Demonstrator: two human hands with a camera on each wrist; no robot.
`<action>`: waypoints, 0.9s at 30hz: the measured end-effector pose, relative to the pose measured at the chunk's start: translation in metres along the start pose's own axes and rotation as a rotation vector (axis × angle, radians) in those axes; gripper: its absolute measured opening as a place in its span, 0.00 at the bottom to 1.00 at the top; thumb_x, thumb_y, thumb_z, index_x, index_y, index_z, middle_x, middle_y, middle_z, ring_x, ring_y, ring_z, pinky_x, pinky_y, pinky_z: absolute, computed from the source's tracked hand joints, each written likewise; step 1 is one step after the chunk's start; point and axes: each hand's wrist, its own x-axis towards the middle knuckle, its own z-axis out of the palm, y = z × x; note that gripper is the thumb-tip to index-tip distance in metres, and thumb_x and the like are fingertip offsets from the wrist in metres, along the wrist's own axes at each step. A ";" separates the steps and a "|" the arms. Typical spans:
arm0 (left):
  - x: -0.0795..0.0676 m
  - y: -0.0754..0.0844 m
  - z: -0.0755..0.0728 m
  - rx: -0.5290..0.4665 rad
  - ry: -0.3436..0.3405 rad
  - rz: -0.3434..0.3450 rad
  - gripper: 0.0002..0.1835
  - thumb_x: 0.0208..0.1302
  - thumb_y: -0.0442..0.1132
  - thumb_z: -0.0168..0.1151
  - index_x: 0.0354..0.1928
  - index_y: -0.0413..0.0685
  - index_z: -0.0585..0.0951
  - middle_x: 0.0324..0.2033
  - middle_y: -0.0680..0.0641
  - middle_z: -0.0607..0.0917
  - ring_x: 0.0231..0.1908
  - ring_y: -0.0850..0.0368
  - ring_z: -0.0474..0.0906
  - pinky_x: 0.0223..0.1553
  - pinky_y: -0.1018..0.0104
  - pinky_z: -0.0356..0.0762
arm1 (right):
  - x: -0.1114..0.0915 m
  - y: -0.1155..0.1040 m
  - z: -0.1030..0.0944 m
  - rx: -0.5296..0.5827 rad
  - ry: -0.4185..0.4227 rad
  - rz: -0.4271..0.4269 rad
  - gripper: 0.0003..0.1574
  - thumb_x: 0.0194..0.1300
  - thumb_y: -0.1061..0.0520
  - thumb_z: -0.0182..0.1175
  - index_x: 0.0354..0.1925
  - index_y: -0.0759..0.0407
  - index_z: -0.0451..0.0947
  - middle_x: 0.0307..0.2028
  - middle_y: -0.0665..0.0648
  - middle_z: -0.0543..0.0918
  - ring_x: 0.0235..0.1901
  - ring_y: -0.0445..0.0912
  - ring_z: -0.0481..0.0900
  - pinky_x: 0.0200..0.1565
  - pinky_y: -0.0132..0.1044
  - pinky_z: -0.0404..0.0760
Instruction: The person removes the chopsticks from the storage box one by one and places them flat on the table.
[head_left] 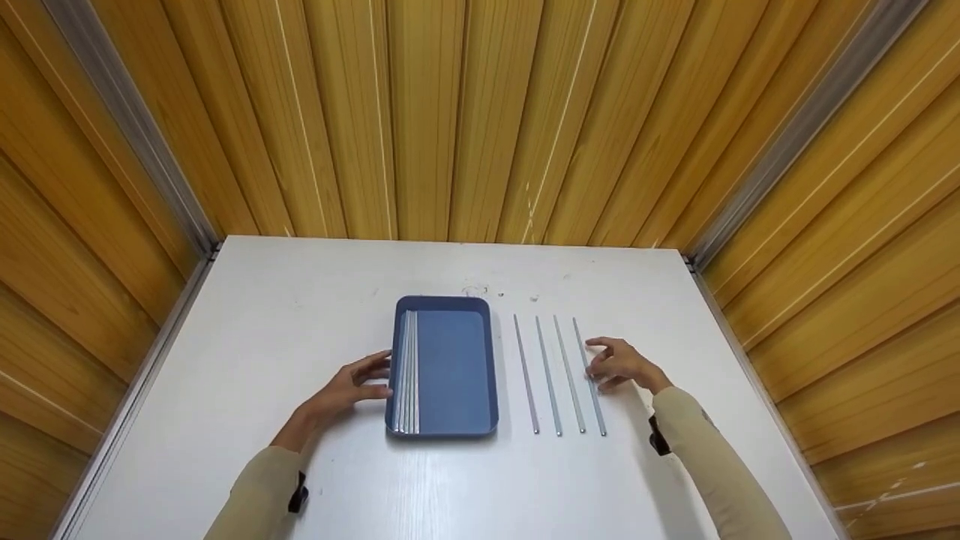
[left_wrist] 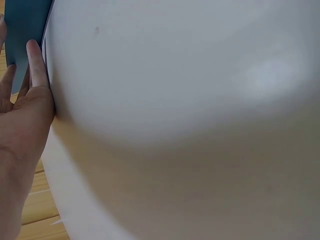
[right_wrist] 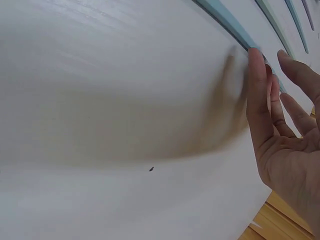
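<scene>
A blue rectangular tray (head_left: 454, 375) lies on the table, with several silver chopsticks (head_left: 407, 371) side by side along its left wall. My left hand (head_left: 349, 386) rests against the tray's left side, its fingers spread along the rim; the left wrist view shows this hand (left_wrist: 27, 110) beside the tray wall (left_wrist: 25, 30). Right of the tray, several thin pastel metal chopsticks (head_left: 547, 375) lie roughly parallel. At the rightmost one, a light blue chopstick (right_wrist: 230, 25), my right hand (head_left: 621, 364) has its fingers loosely bent, thumb and fingers around it without a visible grip.
The white table (head_left: 330, 300) carries the tray and chopsticks. Wood-patterned panels (head_left: 420, 120) stand behind and at both sides, with metal frame posts (head_left: 142, 127) at the corners. Small dark marks (head_left: 501, 295) dot the tabletop behind the tray.
</scene>
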 end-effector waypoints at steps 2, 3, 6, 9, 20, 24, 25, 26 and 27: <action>0.000 0.000 0.000 0.006 0.001 -0.002 0.42 0.68 0.38 0.69 0.80 0.46 0.59 0.74 0.35 0.67 0.72 0.38 0.67 0.74 0.41 0.60 | 0.002 -0.005 -0.002 -0.007 0.004 -0.015 0.41 0.68 0.68 0.59 0.74 0.75 0.55 0.44 0.65 0.79 0.41 0.52 0.88 0.41 0.47 0.90; 0.001 -0.001 0.000 0.006 0.002 -0.003 0.42 0.68 0.38 0.69 0.80 0.46 0.59 0.74 0.35 0.67 0.72 0.39 0.67 0.74 0.41 0.60 | 0.003 -0.008 -0.003 -0.004 0.009 -0.017 0.41 0.68 0.68 0.59 0.74 0.75 0.56 0.44 0.64 0.78 0.41 0.53 0.88 0.41 0.47 0.90; 0.001 -0.002 0.000 0.005 0.005 -0.001 0.42 0.67 0.38 0.69 0.79 0.47 0.59 0.74 0.35 0.68 0.72 0.40 0.67 0.75 0.41 0.59 | 0.007 -0.018 -0.003 -0.008 0.014 -0.030 0.40 0.69 0.67 0.61 0.73 0.74 0.58 0.45 0.64 0.77 0.44 0.55 0.87 0.41 0.46 0.90; 0.002 -0.003 0.000 0.002 0.005 0.007 0.42 0.68 0.38 0.69 0.79 0.46 0.59 0.73 0.35 0.68 0.71 0.40 0.68 0.74 0.43 0.61 | 0.010 -0.030 0.000 -0.006 0.007 -0.052 0.39 0.70 0.66 0.61 0.73 0.74 0.59 0.46 0.65 0.77 0.46 0.56 0.86 0.41 0.46 0.90; 0.001 -0.002 0.000 -0.019 -0.025 0.035 0.42 0.69 0.36 0.67 0.80 0.42 0.57 0.74 0.32 0.65 0.72 0.34 0.65 0.63 0.68 0.74 | 0.025 -0.072 0.030 0.001 -0.051 -0.153 0.35 0.71 0.65 0.61 0.73 0.67 0.64 0.44 0.63 0.78 0.44 0.52 0.85 0.40 0.43 0.90; 0.001 -0.002 0.000 -0.007 -0.024 0.037 0.42 0.69 0.36 0.67 0.79 0.43 0.58 0.74 0.32 0.65 0.72 0.34 0.65 0.67 0.60 0.72 | 0.031 -0.087 0.043 -0.003 -0.074 -0.190 0.34 0.72 0.63 0.61 0.72 0.65 0.66 0.44 0.62 0.79 0.43 0.50 0.84 0.40 0.43 0.90; 0.001 -0.002 0.000 0.002 -0.022 0.039 0.42 0.69 0.36 0.67 0.79 0.43 0.58 0.74 0.32 0.66 0.72 0.35 0.65 0.68 0.57 0.71 | 0.032 -0.091 0.046 -0.004 -0.079 -0.195 0.34 0.72 0.63 0.61 0.72 0.65 0.66 0.44 0.62 0.79 0.43 0.51 0.84 0.40 0.43 0.90; 0.001 -0.002 0.000 0.009 -0.020 0.041 0.42 0.68 0.36 0.67 0.79 0.43 0.58 0.74 0.33 0.66 0.72 0.35 0.65 0.69 0.55 0.70 | 0.034 -0.094 0.050 -0.005 -0.085 -0.201 0.33 0.72 0.62 0.61 0.72 0.64 0.66 0.44 0.61 0.79 0.44 0.51 0.84 0.40 0.44 0.90; 0.001 -0.002 0.000 0.015 -0.019 0.042 0.42 0.68 0.37 0.68 0.79 0.43 0.58 0.74 0.33 0.66 0.73 0.35 0.65 0.70 0.53 0.68 | 0.036 -0.097 0.054 -0.005 -0.091 -0.206 0.33 0.73 0.61 0.61 0.72 0.64 0.67 0.44 0.61 0.80 0.44 0.51 0.83 0.40 0.43 0.90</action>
